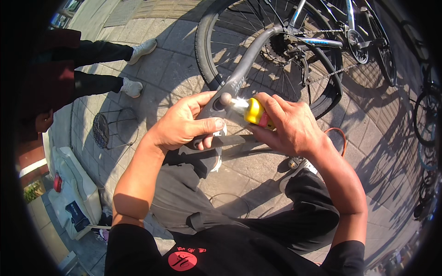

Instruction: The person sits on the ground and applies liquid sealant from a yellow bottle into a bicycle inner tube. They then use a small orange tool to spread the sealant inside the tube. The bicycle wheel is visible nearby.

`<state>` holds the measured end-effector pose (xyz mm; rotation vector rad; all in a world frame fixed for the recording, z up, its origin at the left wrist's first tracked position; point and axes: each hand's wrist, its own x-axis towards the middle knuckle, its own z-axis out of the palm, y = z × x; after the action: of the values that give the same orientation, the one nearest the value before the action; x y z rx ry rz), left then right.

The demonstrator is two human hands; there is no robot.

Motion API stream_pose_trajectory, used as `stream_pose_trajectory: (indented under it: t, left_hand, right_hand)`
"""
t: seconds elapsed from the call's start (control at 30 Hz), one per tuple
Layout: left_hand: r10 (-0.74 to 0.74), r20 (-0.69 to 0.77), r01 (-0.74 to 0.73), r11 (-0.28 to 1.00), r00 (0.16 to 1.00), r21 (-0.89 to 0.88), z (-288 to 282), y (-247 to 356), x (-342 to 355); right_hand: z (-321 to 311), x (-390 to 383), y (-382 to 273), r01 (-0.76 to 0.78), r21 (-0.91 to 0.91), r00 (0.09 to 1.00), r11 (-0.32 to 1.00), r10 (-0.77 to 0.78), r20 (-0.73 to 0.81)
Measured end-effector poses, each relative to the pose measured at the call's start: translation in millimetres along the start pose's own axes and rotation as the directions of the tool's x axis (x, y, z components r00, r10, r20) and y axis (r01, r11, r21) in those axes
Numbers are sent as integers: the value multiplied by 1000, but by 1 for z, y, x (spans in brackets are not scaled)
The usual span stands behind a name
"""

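2 things are held: the left hand (184,122) pinches a dark inner tube (246,60), the right hand (292,126) grips a yellow tool (253,111) beside it. The tube, arching across the bicycle wheel (203,50), looks light, soft and stretchy, probably best pinched flat near the tool. Glare obscures the tool's tip.

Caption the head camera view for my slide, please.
Left hand gripping a black tube, right hand holding a yellow tool close to it, near a bicycle wheel.
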<state>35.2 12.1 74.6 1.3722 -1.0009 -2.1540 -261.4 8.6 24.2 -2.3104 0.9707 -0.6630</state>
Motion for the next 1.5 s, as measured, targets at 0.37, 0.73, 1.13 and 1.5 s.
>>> stream_pose_trajectory:
  t: [0.37,0.73,1.13,1.5]
  left_hand:
    - [16,21,-16,1000,1000,-7,-1,2,0]
    - [17,22,-17,1000,1000,-11,-3,0,0]
    - [11,25,-11,1000,1000,-14,-4,0,-1]
    - [12,3,-12,1000,1000,-3,0,2,-1]
  right_hand:
    - [-3,-3,3,-11,-38,999,999,10,-39]
    - [2,-10,4,-4,0,1000,1000,4,1]
    - [7,-14,0,-5,20,1000,1000,5,-1]
    - [6,-12,-4,-45,13,999,999,45,16]
